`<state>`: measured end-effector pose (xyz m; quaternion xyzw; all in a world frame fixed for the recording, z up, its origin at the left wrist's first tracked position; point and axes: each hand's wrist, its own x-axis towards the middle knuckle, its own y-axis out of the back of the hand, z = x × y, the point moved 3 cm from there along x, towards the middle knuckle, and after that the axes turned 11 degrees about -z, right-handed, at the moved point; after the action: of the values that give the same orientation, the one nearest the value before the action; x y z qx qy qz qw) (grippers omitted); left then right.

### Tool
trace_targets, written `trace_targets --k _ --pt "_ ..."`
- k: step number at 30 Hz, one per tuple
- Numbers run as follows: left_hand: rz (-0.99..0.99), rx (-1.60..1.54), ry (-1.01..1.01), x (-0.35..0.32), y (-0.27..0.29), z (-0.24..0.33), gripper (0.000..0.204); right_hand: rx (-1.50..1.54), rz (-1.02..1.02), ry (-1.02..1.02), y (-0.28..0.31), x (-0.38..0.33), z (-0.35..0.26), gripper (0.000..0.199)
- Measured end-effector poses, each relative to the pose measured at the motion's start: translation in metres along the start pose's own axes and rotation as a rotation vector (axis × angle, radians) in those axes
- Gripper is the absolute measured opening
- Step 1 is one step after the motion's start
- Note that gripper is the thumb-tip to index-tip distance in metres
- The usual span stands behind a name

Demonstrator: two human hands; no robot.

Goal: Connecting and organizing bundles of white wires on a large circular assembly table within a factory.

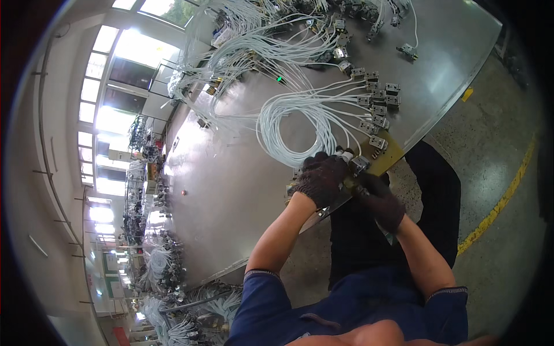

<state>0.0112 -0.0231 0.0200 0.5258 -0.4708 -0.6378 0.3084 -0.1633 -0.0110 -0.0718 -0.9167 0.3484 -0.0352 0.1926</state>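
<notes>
Both my hands wear dark knit gloves and work at the near edge of the metal table (219, 202). My left hand (323, 177) is closed around the white cable end beside a silver metal connector (359, 165). That connector sits over a yellow-brown board (388, 151) at the table edge. Just right of it, my right hand (381, 202) is closed; a greenish end pokes out below its palm, but what it belongs to is hidden. A coil of white cables (271, 130) lies beyond my left hand, its several metal connectors (378, 106) fanned out to the right.
More white cable bundles (254, 49) with connectors lie across the far side of the table. One loose connector (407, 53) lies at the far right. Racks hung with cables (158, 259) stand at the left. A yellow line (496, 213) marks the floor at right.
</notes>
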Motion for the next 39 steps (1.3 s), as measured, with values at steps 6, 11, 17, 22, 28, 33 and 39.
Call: trace_targets --k 6,11,17,22,28,33,39 --pt "-0.159 -0.021 0.105 0.022 0.016 0.007 0.03 -0.393 0.024 -0.151 -0.026 -0.023 0.036 0.047" --pt "-0.13 -0.089 0.146 0.028 0.027 0.0 0.042 -0.547 0.033 -0.072 -0.031 -0.026 0.04 0.04" --pt "-0.217 -0.353 0.358 0.038 0.028 -0.012 0.067 -0.532 -0.013 0.039 -0.031 -0.023 0.029 0.042" --pt "-0.125 -0.354 0.406 0.051 0.023 -0.018 0.064 -0.665 -0.051 0.095 -0.033 -0.019 0.015 0.042" --pt "0.165 -0.653 0.33 0.047 0.015 -0.033 0.045 -0.81 -0.019 -0.099 -0.06 0.0 0.02 0.04" --pt "0.19 -0.659 0.332 0.048 0.017 -0.033 0.044 -0.819 -0.057 0.287 -0.077 0.013 0.004 0.037" --pt "0.141 -0.598 0.347 0.043 0.011 -0.024 0.043 -0.805 -0.281 0.186 -0.085 0.027 0.006 0.04"
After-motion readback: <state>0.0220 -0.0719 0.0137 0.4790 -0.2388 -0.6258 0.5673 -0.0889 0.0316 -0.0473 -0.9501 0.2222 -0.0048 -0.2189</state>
